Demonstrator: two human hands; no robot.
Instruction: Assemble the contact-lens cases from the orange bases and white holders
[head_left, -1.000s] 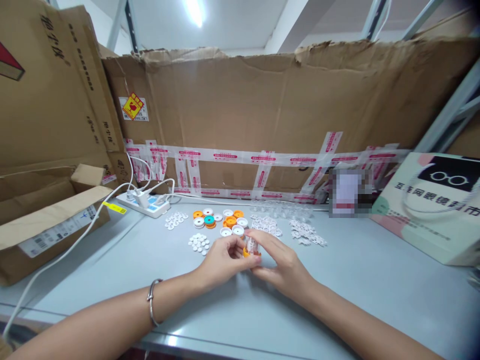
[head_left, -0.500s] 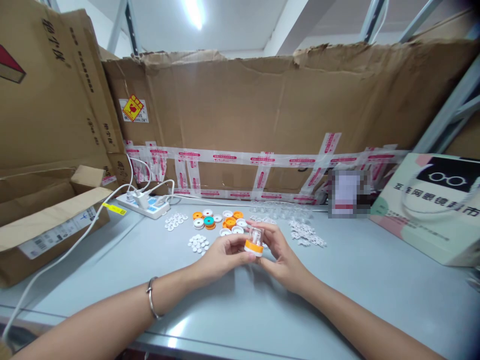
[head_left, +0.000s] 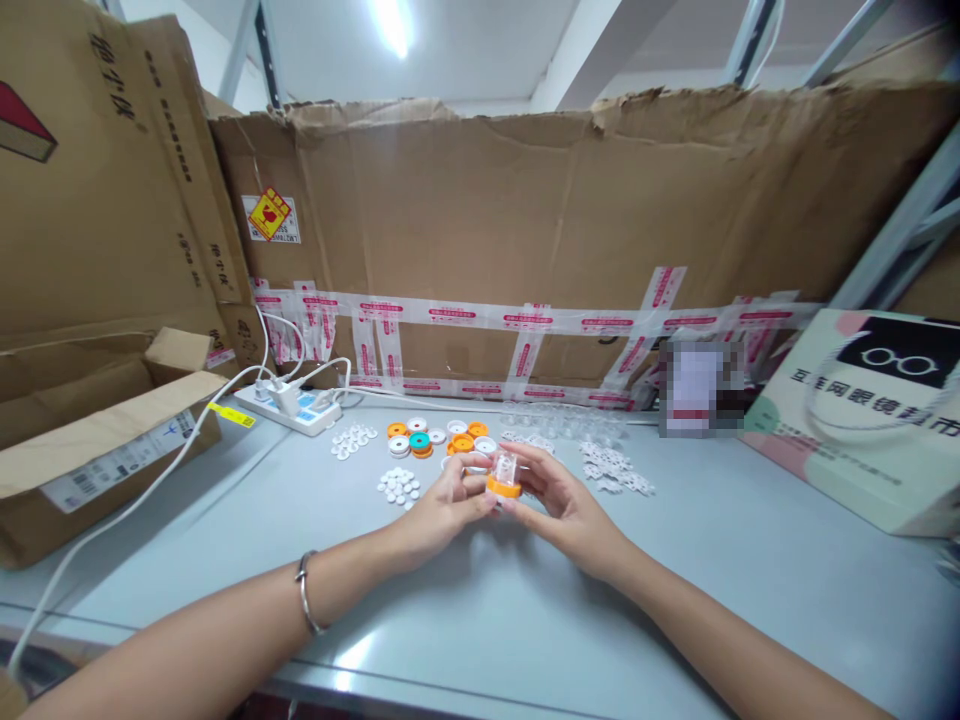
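Note:
Between my hands is a small clear plastic container with an orange base (head_left: 504, 487), raised a little above the table and slightly tilted. My left hand (head_left: 448, 505) has its thumb and fingers closed on the left side of it. From the other side, my right hand (head_left: 564, 510) grips it too, thumb near the base and fingers around the clear part. Beyond the hands lie round orange, white and teal caps (head_left: 420, 440). A heap of white discs (head_left: 398, 487) is left of my left hand. Small white flat pieces (head_left: 611, 465) lie past my right hand.
Clear plastic cups (head_left: 574, 422) line the back of the table (head_left: 480, 620). More small white pieces (head_left: 352, 440) lie near a power strip (head_left: 289, 408) with cables. An opened carton (head_left: 112, 440) stands left, a pale printed box (head_left: 862, 420) right, and large cardboard (head_left: 480, 210) behind.
The container has shifted slightly left and its tilt has changed a little. My right thumb and fingers have moved left with it. Both hands keep hold of it.

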